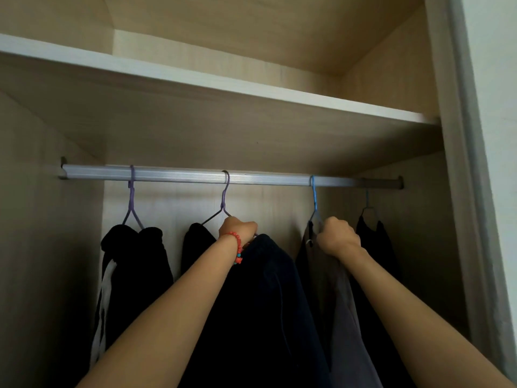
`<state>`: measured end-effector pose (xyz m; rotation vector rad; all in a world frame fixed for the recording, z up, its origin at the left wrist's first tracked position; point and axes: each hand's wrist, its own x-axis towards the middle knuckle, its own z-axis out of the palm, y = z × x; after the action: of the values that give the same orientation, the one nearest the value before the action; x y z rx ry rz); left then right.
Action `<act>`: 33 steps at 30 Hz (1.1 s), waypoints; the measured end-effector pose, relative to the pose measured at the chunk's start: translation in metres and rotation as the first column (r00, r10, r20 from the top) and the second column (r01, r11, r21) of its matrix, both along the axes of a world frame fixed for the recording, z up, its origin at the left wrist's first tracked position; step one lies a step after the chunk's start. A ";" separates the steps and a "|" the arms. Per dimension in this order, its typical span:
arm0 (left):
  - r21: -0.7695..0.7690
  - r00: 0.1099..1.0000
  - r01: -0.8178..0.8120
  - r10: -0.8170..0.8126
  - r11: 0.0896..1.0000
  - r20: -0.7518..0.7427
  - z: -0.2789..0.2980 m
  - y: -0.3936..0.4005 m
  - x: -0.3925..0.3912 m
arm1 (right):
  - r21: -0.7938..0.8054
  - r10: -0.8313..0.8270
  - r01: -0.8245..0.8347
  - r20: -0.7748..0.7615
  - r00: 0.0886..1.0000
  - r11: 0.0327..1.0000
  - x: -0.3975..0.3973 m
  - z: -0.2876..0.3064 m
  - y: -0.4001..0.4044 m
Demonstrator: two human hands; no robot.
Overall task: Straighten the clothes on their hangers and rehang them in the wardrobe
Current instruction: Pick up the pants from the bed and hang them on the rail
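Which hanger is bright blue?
The blue hanger, third from the left on the rail, right above the right hand. The two to its left are purple, and the far-right one is too shadowed to tell.

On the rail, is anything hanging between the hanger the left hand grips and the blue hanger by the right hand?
No. In the head view, the rail is bare between the purple hanger and the blue hanger; below, only wardrobe back panel shows.

Dim, soft-edged — wide-angle bowing
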<state>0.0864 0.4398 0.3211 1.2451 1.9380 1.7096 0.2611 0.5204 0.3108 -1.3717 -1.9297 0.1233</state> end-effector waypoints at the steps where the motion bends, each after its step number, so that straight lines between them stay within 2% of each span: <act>1: 0.025 1.000 -0.014 0.013 1.000 0.017 -0.003 0.002 -0.002 | 0.014 0.011 -0.011 -0.002 1.000 1.000 0.000 -0.001 0.000; 6: 0.097 0.992 -0.074 0.064 0.993 0.108 -0.012 0.003 -0.004 | 0.116 0.048 -0.048 0.006 0.999 0.992 -0.005 -0.008 -0.003; 11: 0.169 0.981 -0.139 0.112 0.976 0.160 -0.014 0.004 -0.004 | 0.135 0.089 -0.091 0.016 0.996 0.987 -0.020 -0.013 -0.003; 24: 0.300 0.974 -0.210 0.171 0.930 0.152 -0.018 0.003 0.003 | 0.095 0.090 -0.082 -0.085 0.992 0.992 -0.007 -0.015 0.018; 33: 0.314 0.971 -0.218 0.173 0.924 0.166 -0.023 0.008 0.005 | 0.122 0.130 -0.125 -0.029 0.991 0.985 -0.006 -0.017 0.019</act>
<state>0.0915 0.4475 0.2983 1.0263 1.7990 2.2342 0.2549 0.5392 0.2935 -1.1600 -1.9609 0.0920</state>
